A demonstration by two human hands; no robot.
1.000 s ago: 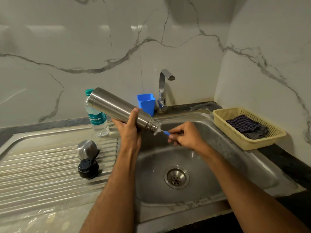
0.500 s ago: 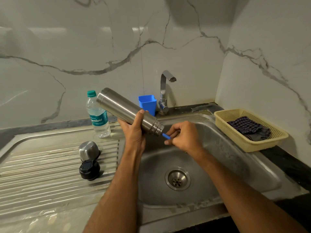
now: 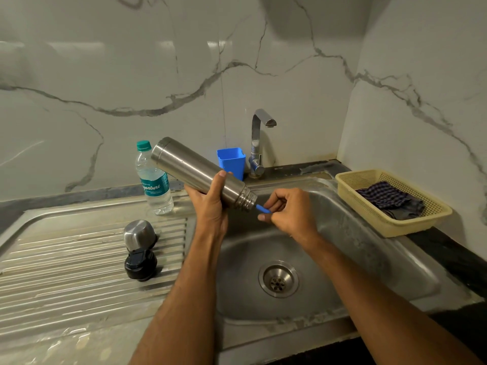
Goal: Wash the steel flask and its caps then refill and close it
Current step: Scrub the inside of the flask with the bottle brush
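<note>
1. The steel flask [image 3: 200, 175] is tilted over the left rim of the sink basin [image 3: 355, 233], with its base up toward the back left and its threaded open mouth pointing down and right over the bowl.
2. Your left hand [image 3: 210, 206] grips the flask around its lower body, just above the threads, thumb laid up along the near side and fingers wrapped behind.
3. Your right hand [image 3: 290, 214] is curled tight, pinching the blue brush handle [image 3: 263, 208] between thumb and fingers; only a short stub of the handle shows between your hand and the flask mouth, and the rest is hidden inside the flask.
4. On the ribbed drainboard [image 3: 66, 259] to the left of the basin, the steel cap [image 3: 139, 233] stands dome up, and the black inner cap [image 3: 141, 264] sits touching it on the near side.
5. A clear water bottle [image 3: 154, 180] with a teal lid stands upright at the drainboard's back edge, partly behind the flask's base.
6. A blue plastic cup [image 3: 232, 160] stands at the back rim beside the tap [image 3: 257, 143], whose spout points right.
7. On the dark counter at the basin's right edge, a yellow basket [image 3: 395, 227] holds a checked cloth [image 3: 387, 198].
</note>
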